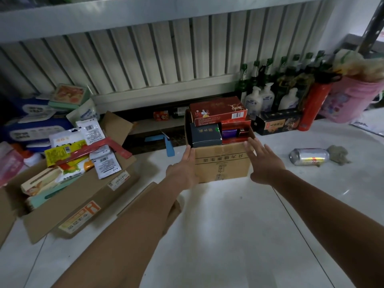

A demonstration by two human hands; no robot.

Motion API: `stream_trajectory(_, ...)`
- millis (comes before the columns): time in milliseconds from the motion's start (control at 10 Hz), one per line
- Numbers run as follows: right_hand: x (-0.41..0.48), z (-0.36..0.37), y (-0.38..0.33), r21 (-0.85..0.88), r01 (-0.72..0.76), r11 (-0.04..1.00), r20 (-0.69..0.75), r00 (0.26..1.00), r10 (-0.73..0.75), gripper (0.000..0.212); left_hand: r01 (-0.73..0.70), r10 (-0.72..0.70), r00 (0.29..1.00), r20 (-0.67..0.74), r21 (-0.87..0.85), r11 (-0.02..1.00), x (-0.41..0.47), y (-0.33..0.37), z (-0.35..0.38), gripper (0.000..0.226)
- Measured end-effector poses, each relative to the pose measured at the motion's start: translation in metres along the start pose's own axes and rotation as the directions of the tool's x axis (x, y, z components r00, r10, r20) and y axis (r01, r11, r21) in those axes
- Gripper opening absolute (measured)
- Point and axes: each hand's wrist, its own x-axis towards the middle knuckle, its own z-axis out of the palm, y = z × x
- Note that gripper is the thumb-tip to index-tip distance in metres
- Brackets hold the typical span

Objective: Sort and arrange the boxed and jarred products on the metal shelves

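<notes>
At the sides of the carton (222,163), left hand (182,169) and right hand (264,163), arms outstretched, both grips apart.

- Scene is covered by one head-worn wide-angle view.
- View is pitched forward and down onto the floor (228,235), facing the radiator (145,55).
- Cardboard box (222,165) is framed centrally, close in.
</notes>
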Motion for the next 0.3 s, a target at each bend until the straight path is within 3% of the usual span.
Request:
stream_trajectory(200,-0.001,-0.027,0.005,-0.033,0.022,0.999,0.187,0.982,-0.015,0.105,0.01,-0.013,0.993,0.113,0.018,1.0,-0.005,0.0,-0.012,0.1)
stream_trajectory(300,-0.016,-0.043,0.004,-0.018,-0.017,1.0,0.199,0.98,0.02,0.109,0.079,-0.081,0.995,0.053,0.038,0.996,-0.026,0.006,-0.02,0.095)
